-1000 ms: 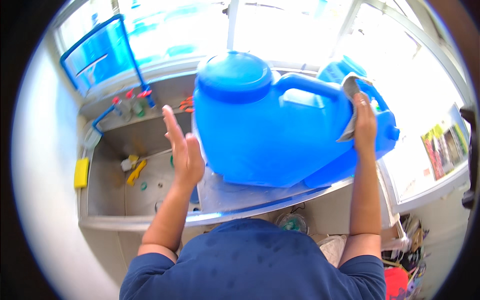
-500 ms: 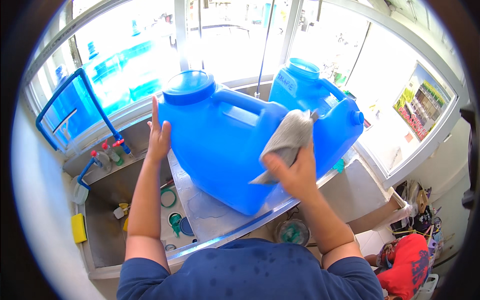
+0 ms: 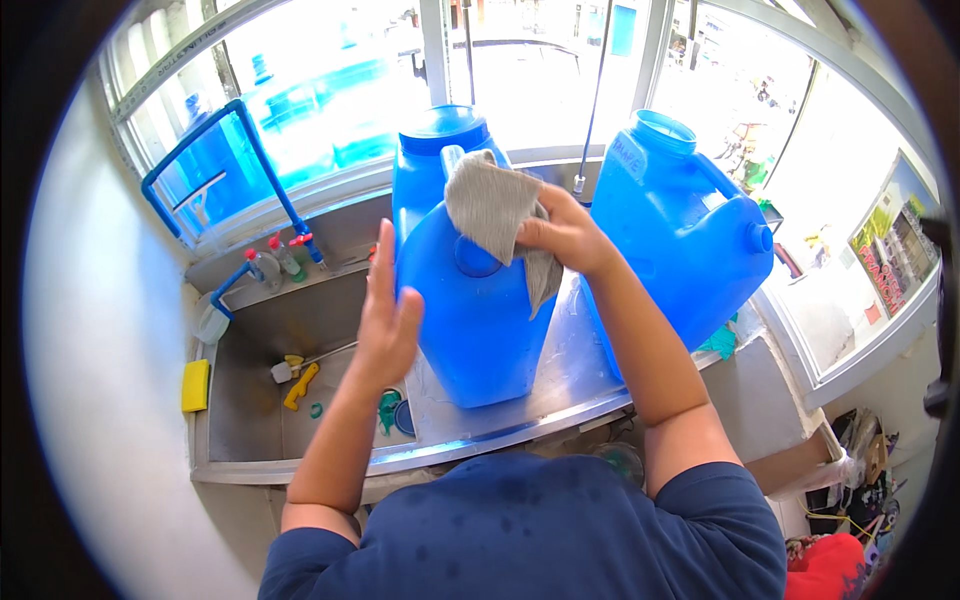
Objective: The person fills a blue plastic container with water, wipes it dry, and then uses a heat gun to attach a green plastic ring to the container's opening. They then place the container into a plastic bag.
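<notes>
A big blue water jug (image 3: 480,340) with a round lid stands on the metal counter, its narrow side toward me. My right hand (image 3: 570,232) grips a grey cloth (image 3: 490,205), which lies over the jug's upper part and handle. Flat and stretched out, the fingers of my left hand (image 3: 385,320) are along the jug's left side; whether the palm touches it I cannot tell. To the right stands a second blue jug (image 3: 675,245), its wide mouth uncovered and a small capped spout facing me.
At left is a steel sink (image 3: 245,400) with a yellow-handled brush (image 3: 301,386) and lids inside. A blue pipe with a red-handled tap (image 3: 302,240) rises behind it. A yellow sponge (image 3: 196,386) hangs at the sink's edge. Someone in red (image 3: 826,568) is at lower right.
The lidded jug has turned so its narrow side faces me, and now stands apart from the second jug. The cloth in my right hand went from its side up to the top.
</notes>
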A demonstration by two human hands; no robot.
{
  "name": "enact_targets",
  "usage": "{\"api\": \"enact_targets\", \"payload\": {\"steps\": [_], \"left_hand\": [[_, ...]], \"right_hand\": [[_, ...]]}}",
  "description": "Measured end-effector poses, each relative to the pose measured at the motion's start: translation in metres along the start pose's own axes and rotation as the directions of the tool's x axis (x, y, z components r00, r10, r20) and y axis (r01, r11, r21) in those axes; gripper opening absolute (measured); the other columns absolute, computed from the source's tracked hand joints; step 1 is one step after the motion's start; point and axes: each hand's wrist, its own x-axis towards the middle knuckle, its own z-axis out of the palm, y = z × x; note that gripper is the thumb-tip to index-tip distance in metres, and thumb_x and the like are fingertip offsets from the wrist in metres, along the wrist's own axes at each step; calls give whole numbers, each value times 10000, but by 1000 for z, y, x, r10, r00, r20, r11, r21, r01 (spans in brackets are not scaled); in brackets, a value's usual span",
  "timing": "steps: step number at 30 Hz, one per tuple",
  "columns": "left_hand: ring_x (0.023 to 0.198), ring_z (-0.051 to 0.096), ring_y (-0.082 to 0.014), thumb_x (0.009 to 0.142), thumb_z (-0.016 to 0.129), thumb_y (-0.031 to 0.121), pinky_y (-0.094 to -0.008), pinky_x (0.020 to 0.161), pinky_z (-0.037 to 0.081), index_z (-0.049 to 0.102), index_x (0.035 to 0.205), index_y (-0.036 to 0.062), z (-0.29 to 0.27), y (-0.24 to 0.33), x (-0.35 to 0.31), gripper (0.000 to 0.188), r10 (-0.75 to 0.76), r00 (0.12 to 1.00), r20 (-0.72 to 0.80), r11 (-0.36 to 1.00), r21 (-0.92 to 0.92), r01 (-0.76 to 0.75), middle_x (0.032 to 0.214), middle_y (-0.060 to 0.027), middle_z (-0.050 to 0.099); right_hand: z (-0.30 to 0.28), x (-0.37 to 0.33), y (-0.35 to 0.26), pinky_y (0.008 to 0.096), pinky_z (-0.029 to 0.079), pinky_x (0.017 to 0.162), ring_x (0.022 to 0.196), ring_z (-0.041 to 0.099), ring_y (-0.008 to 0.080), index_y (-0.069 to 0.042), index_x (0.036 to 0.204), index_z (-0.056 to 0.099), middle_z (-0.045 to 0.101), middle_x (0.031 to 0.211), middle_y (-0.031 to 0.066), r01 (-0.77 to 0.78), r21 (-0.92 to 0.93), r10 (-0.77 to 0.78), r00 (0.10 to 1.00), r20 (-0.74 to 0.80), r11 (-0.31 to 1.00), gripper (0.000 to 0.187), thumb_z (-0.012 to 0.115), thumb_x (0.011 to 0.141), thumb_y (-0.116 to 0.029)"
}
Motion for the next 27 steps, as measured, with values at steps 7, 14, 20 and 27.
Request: {"api": "enact_targets", "payload": {"steps": [7, 14, 20, 27], "left_hand": [[1508, 126, -400, 989, 455, 561, -588, 1173, -61, 42, 1593, 124, 8, 24, -15, 852, -142, 989, 45, 985, 110, 137, 1599, -239, 224], [1433, 317, -400, 1000, 457, 530, -546, 1194, 59, 42, 1598, 185, 4, 36, -11, 806, -234, 969, 83, 971, 66, 229, 1541, -223, 339], [1427, 325, -376, 1010, 384, 594, -460, 1168, 250, 27, 1601, 199, 3, 38, -8, 796, -244, 963, 113, 970, 26, 243, 1547, -217, 324], [1501, 182, -335, 806, 118, 884, -465, 1213, 156, 16, 1601, 156, -1, 35, -8, 1083, -272, 951, 148, 958, -55, 282, 1625, -183, 170]], "right_hand": [[-26, -4, 45, 373, 453, 1006, 1107, 616, 313, 38, 1203, 638, 668, 1161, 178, -36, -293, 34, 999, -10, 955, 722, 373, 1010, -606], [-6, -53, 178, 428, 310, 1155, 1350, 428, 352, -52, 1423, 459, 484, 1418, 234, 67, -3, -64, 948, -311, 998, 498, 483, 1022, -347], [86, -155, 157, 408, 237, 1204, 1420, 321, 275, -50, 1488, 317, 341, 1510, 159, -113, -522, -87, 935, -343, 845, 685, 572, 975, -425], [78, -70, 84, 494, 272, 1133, 1304, 427, 378, -131, 1358, 544, 489, 1329, 189, 80, -803, -523, 796, -306, 591, 750, 815, 731, -440]]}}
